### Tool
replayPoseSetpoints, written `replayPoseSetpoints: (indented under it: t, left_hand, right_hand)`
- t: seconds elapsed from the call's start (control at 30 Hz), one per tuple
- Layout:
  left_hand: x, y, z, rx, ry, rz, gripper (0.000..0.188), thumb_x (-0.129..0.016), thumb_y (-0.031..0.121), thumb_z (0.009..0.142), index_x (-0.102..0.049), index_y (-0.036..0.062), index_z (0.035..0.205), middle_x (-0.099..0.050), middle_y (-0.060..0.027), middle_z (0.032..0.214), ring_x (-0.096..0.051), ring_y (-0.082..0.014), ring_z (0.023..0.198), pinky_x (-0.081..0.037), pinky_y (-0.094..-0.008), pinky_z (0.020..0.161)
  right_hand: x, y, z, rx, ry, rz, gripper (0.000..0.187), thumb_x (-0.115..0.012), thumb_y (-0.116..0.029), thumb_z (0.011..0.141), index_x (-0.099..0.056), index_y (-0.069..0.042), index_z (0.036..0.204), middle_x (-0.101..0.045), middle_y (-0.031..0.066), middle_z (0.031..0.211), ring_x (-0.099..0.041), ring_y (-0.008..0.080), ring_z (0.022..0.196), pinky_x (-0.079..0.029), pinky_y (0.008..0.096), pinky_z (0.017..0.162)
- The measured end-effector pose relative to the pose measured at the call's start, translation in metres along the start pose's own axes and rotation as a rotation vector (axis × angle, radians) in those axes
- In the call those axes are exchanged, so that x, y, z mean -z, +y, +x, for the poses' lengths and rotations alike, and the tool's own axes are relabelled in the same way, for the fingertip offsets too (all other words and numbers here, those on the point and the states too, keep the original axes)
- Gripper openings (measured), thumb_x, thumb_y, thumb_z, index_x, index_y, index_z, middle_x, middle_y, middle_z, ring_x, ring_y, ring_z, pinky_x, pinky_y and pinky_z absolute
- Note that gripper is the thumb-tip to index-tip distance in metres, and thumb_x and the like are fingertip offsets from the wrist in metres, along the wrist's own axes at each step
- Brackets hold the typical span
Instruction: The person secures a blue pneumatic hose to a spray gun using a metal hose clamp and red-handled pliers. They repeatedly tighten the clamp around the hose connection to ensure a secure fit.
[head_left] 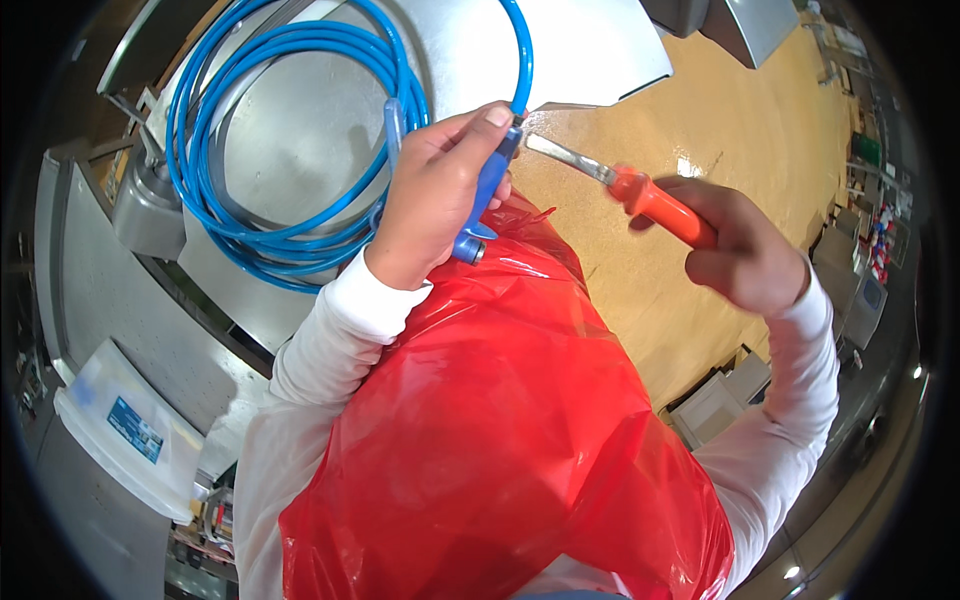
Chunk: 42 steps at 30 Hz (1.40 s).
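Note:
My left hand [428, 185] is closed around a blue hose nozzle [488, 185], which it holds up in front of my body at a slant. From the nozzle's upper end a blue hose [525, 62] runs upward out of view. A darker band shows where hose and nozzle meet, next to my left thumb. In my right hand [745, 240] is a flat-bladed screwdriver [660, 207] with an orange-red handle. Its metal blade points left, and the tip lies close to that joint; whether it touches, I cannot tell.
Loops of blue hose [210, 215] hang over a metal surface [290, 140] at the upper left. A white plastic container [130, 425] stands at lower left. A red plastic apron [500, 400] covers my front. The tan floor [640, 300] looks wet, with equipment along its right side.

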<state>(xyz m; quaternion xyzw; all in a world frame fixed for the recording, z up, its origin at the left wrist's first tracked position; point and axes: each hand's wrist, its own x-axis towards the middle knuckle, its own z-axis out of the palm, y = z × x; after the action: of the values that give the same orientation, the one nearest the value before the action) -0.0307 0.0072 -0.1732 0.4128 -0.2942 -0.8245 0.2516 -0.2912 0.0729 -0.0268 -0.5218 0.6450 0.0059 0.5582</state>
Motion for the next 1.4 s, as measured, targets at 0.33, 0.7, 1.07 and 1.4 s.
replayPoseSetpoints:
  t: [0.33,0.7,1.07,1.4]
  left_hand:
    - [0.004,0.001,0.003,0.017,0.007,0.013,0.042,-0.061,0.037,0.111,-0.072,0.0014,0.129,-0.067,-0.0038,0.086,-0.06,-0.0093,0.068,-0.049,-0.0232,0.064]
    - [0.003,0.002,0.003,0.004,0.016,0.004,0.038,-0.063,0.035,0.11,-0.072,-0.0004,0.121,-0.066,-0.004,0.084,-0.061,-0.0117,0.069,-0.049,-0.0246,0.063]
    - [0.002,0.0,0.003,-0.014,0.027,-0.02,0.039,-0.065,0.036,0.109,-0.074,-0.0001,0.118,-0.065,-0.0032,0.081,-0.06,-0.0109,0.068,-0.05,-0.0253,0.064]
    - [0.003,0.001,0.002,-0.018,0.004,-0.047,0.039,-0.066,0.035,0.108,-0.072,-0.0016,0.119,-0.068,-0.0059,0.087,-0.062,-0.0137,0.071,-0.05,-0.0262,0.065]
  right_hand:
    - [-0.052,-0.005,-0.001,0.313,0.784,-1.287,0.03,-0.073,-0.016,0.087,-0.075,-0.012,0.116,-0.059,0.0133,0.14,-0.06,0.0332,0.122,-0.045,0.0534,0.104]
    - [-0.065,-0.004,0.002,0.26,0.824,-1.288,0.026,-0.075,-0.022,0.089,-0.076,-0.012,0.113,-0.06,0.0123,0.135,-0.061,0.0313,0.119,-0.046,0.0495,0.098]
    - [-0.07,-0.006,0.005,0.287,0.872,-1.316,0.027,-0.077,-0.025,0.088,-0.077,-0.012,0.111,-0.061,0.0132,0.132,-0.063,0.0299,0.112,-0.045,0.0471,0.094]
    - [-0.067,-0.014,0.003,0.226,0.718,-1.177,0.024,-0.075,-0.02,0.09,-0.071,-0.009,0.11,-0.059,0.01,0.118,-0.061,0.0277,0.1,-0.049,0.0421,0.08]
